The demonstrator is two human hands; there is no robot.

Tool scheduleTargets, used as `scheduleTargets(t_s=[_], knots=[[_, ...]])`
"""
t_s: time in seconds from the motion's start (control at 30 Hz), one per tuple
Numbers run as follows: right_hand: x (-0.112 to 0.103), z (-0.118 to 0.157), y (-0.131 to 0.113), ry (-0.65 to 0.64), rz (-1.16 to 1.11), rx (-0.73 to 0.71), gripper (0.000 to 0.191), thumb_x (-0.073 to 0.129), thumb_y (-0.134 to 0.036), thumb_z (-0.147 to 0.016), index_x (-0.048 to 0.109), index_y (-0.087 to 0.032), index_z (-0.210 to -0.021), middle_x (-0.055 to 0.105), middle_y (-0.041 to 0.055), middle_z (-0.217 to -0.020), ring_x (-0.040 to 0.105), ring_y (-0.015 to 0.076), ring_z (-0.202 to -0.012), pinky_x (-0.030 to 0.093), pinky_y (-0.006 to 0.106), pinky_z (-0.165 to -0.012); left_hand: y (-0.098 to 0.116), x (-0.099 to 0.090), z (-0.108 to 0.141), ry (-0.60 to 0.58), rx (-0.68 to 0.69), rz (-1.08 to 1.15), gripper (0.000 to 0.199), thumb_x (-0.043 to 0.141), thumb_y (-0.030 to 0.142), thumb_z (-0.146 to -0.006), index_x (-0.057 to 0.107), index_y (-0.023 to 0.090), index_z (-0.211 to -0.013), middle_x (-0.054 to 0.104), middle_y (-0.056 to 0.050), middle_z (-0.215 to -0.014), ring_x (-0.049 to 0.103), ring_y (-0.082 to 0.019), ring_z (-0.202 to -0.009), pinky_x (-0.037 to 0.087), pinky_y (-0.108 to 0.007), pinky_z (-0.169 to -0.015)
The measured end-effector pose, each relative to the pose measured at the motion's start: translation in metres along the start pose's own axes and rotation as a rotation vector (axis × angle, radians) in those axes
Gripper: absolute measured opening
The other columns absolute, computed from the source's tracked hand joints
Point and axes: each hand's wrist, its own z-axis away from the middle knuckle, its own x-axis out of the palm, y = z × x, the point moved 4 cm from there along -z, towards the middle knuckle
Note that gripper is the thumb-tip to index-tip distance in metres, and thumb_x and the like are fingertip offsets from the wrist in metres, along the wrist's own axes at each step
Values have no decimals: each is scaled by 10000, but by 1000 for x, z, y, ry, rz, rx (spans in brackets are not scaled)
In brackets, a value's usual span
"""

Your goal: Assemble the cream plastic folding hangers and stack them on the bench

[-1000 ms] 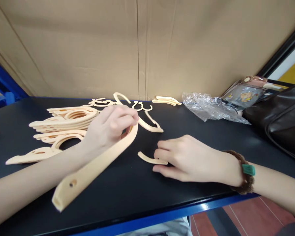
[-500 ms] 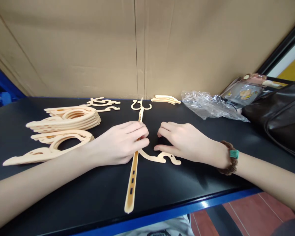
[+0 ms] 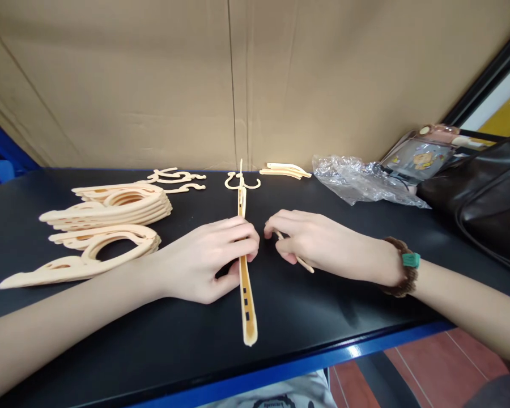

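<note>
A cream plastic clothes hanger (image 3: 248,306) stands on its narrow edge, its slotted underside toward me and its length pointing away. My left hand (image 3: 212,258) grips it around the middle, thumb on the near side and fingers over the top. To the right, my right hand (image 3: 318,243) is closed on a hanger hook (image 3: 304,264), seen edge-on as a thin strip under the fingers; the rest of it is hidden. Just beyond the hanger's far end lie loose hooks (image 3: 251,185).
Folded hangers (image 3: 106,212) are stacked at the left, with another hanger (image 3: 46,272) in front. More hooks (image 3: 170,177) and curved strips (image 3: 285,170) lie along the cardboard wall (image 3: 153,85). Clear plastic bags (image 3: 361,181), a bottle (image 3: 420,153) and a dark bag (image 3: 484,198) stand right.
My right hand has picked up the hook that lay on the table and turned it edge-on. My left hand has swung the hanger's near end to the right.
</note>
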Motion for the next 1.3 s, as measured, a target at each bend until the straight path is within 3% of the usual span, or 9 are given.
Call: scheduleTargets(t_s=[0.1, 0.2, 0.33, 0.43, 0.57, 0.8, 1.0, 1.17, 1.3], knots=[[2, 0, 4, -6, -18, -2, 253, 479, -31, -861, 530, -148, -643, 563, 61, -1108, 494, 164, -972, 409, 273, -734, 2, -1, 0, -14, 7, 0, 129, 550, 196, -802, 537, 169, -927, 591, -83, -961, 533, -203, -906, 467, -320, -808], [2, -1, 4, -37, -47, 0, 235, 486, -43, -865, 551, -151, -667, 573, 46, -1061, 519, 142, -919, 416, 255, -697, 3, -1, 0, -28, 28, -34, 267, 591, 338, -837, 533, 149, -1018, 593, -102, -1013, 536, -213, -930, 480, -328, -817], [-1, -3, 4, -36, -27, 92, 186, 424, -88, -919, 592, -165, -909, 579, 31, -1001, 542, 122, -816, 399, 247, -643, 2, 0, 1, -28, 52, -121, 259, 460, 363, -934, 531, 142, -1048, 603, -107, -1022, 536, -218, -960, 479, -343, -838], [-5, -4, 7, 23, 65, 196, 166, 425, -241, -959, 569, -162, -980, 578, 38, -969, 551, 145, -834, 376, 260, -626, 2, 3, 1, -13, 65, -179, 256, 406, 360, -959, 544, 148, -998, 624, -96, -982, 556, -217, -949, 479, -345, -833], [-4, -2, 9, 1, 129, 297, 361, 499, -514, -899, 555, -158, -869, 581, 24, -846, 544, 156, -735, 315, 276, -557, 2, 2, 2, 41, 56, -200, 254, 364, 325, -971, 549, 152, -959, 645, -85, -960, 589, -197, -891, 483, -316, -782], [-2, 0, 4, -48, 114, 289, 164, 462, -232, -928, 592, -172, -846, 587, 0, -794, 539, 122, -681, 291, 276, -561, 7, -7, 0, 54, 41, -152, 274, 297, 263, -971, 539, 151, -908, 640, -74, -885, 585, -175, -802, 471, -289, -711], [-5, 0, 4, -44, 175, 266, 127, 474, -179, -876, 563, -163, -787, 565, 13, -794, 516, 129, -687, 278, 275, -555, 12, -6, -2, 60, 5, -269, 228, 313, 228, -918, 507, 183, -805, 584, -28, -717, 519, -159, -637, 422, -271, -594], [-3, -1, 14, -44, 129, 341, 59, 479, -152, -827, 513, -158, -779, 584, 23, -811, 506, 117, -650, 285, 254, -563, 14, -3, -3, 55, 17, -375, 208, 357, 220, -912, 552, 154, -886, 617, -54, -794, 561, -177, -707, 448, -282, -642], [-4, -1, 25, -26, 63, 427, 72, 451, -146, -832, 471, -175, -770, 574, -5, -716, 474, 103, -578, 256, 246, -543, 11, 0, -3, 33, -8, -395, 236, 352, 251, -962, 561, 153, -910, 608, -47, -829, 571, -171, -745, 451, -280, -663]])
